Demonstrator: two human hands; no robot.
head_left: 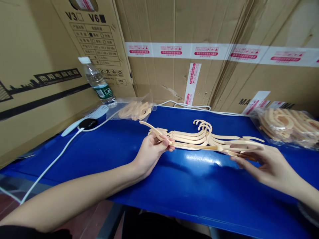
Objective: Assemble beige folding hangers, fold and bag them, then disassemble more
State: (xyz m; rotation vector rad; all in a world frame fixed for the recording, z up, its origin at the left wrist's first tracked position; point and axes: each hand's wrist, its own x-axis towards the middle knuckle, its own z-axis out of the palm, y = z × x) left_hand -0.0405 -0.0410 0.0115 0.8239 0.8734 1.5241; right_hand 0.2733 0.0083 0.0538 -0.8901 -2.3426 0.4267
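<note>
A beige plastic folding hanger is held up between my two hands, above the blue table. My left hand pinches it near its left end, where one piece sticks up and to the left. At the other end, my right hand has its thumb and fingers around the hanger's right part; the fingers are slightly blurred. Just behind it lies a row of several like hangers, their hooks bunched together and pointing to the back. My hands and the held hanger cover parts of that row.
Bagged beige hanger parts lie at the back left and right. A water bottle stands by the cardboard boxes. Left are a pale blue slotted tool, a black round object and a white cable.
</note>
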